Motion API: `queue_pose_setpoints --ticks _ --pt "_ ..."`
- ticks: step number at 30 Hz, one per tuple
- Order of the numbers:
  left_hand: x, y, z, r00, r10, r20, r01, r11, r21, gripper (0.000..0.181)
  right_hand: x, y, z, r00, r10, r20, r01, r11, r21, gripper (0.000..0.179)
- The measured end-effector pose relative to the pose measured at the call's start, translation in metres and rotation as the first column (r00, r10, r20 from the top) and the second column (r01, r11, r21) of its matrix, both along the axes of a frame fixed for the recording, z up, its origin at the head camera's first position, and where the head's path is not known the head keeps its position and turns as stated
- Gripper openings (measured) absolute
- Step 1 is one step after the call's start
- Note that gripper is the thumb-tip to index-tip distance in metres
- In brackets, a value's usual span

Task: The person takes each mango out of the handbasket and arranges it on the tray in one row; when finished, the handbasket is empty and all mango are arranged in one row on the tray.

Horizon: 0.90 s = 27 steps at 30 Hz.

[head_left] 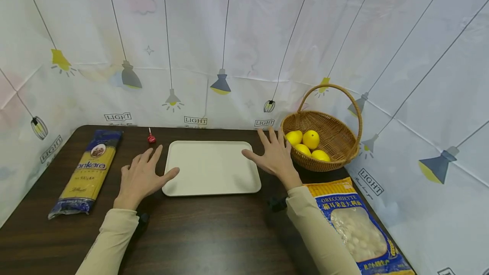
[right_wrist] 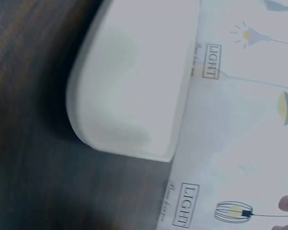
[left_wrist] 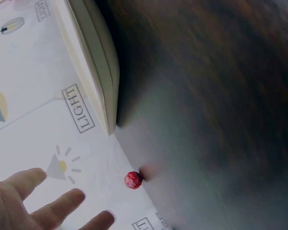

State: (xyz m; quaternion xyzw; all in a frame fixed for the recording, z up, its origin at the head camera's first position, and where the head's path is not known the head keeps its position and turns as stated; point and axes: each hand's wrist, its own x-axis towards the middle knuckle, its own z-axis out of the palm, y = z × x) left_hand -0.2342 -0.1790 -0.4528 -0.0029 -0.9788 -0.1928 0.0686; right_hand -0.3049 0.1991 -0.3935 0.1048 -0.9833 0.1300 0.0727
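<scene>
A white rectangular tray (head_left: 212, 168) lies on the dark wooden table. My left hand (head_left: 142, 177) hovers by its left end, fingers spread and thumb reaching toward the rim, with nothing held. Over the tray's right end is my right hand (head_left: 273, 156), also spread and holding nothing, its fingertips close to the wicker basket (head_left: 332, 128). Behind the left hand a red-wrapped lollipop (head_left: 151, 138) lies near the table's back edge; the left wrist view shows the lollipop (left_wrist: 133, 180) beyond the fingers. The tray's corner (right_wrist: 134, 110) fills much of the right wrist view.
Several yellow lemons (head_left: 311, 139) sit in the basket at the back right. A yellow and blue pasta packet (head_left: 85, 173) lies at the left. A bag of orecchiette (head_left: 359, 228) lies at the right, partly behind the right sleeve. A printed curtain (head_left: 244, 46) hangs behind the table.
</scene>
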Motion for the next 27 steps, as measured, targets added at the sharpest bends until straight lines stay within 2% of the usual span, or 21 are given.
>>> queue_pose_setpoints --ticks 7,13,19,27 --pt "0.004 0.004 -0.002 0.999 -0.011 0.036 0.011 1.0 0.005 0.107 -0.008 0.012 0.015 1.0 -0.006 -0.004 0.006 1.0 0.008 0.099" --pt "0.005 0.008 -0.004 0.993 -0.032 0.11 0.031 0.999 0.012 0.113 -0.019 0.033 0.024 0.999 -0.041 0.009 0.041 0.999 0.031 0.102" --pt "0.004 0.008 -0.009 0.984 -0.051 0.168 0.051 0.999 0.005 0.121 -0.035 0.056 0.027 0.996 -0.081 0.02 0.08 0.996 0.046 0.105" --pt "0.007 0.008 -0.012 0.969 -0.086 0.232 0.078 0.996 0.044 0.124 -0.051 0.086 0.024 0.99 -0.135 0.038 0.134 0.99 0.037 0.108"
